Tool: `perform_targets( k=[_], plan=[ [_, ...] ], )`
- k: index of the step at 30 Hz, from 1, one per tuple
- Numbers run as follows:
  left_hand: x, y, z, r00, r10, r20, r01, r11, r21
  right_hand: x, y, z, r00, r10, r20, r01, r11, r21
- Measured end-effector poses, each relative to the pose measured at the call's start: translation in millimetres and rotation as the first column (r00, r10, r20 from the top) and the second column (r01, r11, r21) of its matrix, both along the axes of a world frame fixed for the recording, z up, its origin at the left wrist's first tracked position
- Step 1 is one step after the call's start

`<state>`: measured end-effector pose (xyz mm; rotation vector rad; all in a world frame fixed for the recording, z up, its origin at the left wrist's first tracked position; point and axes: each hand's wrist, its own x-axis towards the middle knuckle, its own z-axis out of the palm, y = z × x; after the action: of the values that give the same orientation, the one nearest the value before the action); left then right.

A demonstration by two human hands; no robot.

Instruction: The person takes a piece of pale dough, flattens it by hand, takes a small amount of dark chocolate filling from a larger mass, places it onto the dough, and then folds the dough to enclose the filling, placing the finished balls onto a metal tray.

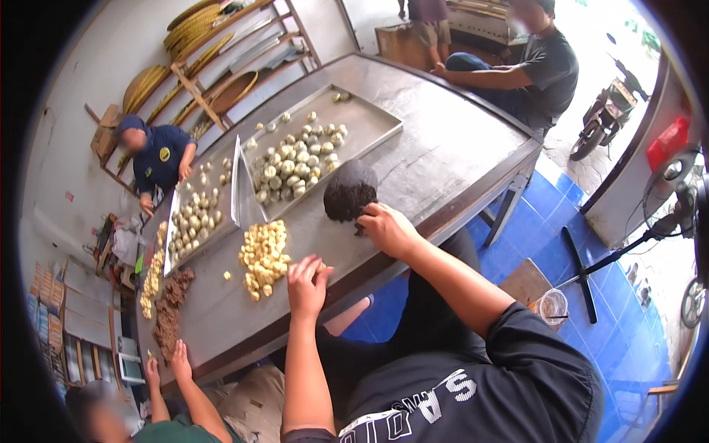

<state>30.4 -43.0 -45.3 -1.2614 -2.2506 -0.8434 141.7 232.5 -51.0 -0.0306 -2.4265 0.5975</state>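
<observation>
My right hand (388,230) grips the ragged lower edge of a large lump of dark dough or paste (350,188) on the metal-topped table. My left hand (308,285) is over the table's near edge, its fingers curled around a small yellowish piece that barely shows. Just left of it lies a pile of small yellow dough-like pieces (265,256); one piece (227,275) lies apart. Beyond the pile, a metal tray (365,119) holds many round pale-green balls (293,166), mostly heaped at its left end.
A second tray (235,183) of balls is further left, near a co-worker (160,155) in blue. Another co-worker's hands (171,360) are by a brown crumbly mass (173,310). A person (545,72) sits at the far side. A plastic cup (553,307) stands right of my body.
</observation>
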Motion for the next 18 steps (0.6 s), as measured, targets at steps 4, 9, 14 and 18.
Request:
perform_targets(
  k=[4, 9, 14, 18],
  plan=[
    [-23.3, -5.8, -5.9, 0.931, -0.058, 0.360, 0.021, 0.994, 0.105, -9.8, -11.5, 9.0, 0.997, 0.015, 0.069, -0.021, 0.997, 0.081],
    [-40.6, -19.0, -16.5, 0.539, -0.277, 0.795, -0.132, 0.905, 0.405, -23.2, -11.0, 14.8, 0.992, 0.075, 0.098, -0.082, 0.994, 0.070],
    [-42.8, -29.5, -15.7, 0.481, -0.352, 0.803, -0.097, 0.889, 0.447, -18.9, -10.3, 9.4, 0.994, 0.112, -0.009, -0.111, 0.993, 0.044],
    [-44.8, -23.6, -12.0, 0.349, -0.471, 0.810, -0.127, 0.833, 0.539, -16.6, 2.5, -0.5, 0.983, 0.175, -0.063, -0.174, 0.985, 0.019]
  ],
)
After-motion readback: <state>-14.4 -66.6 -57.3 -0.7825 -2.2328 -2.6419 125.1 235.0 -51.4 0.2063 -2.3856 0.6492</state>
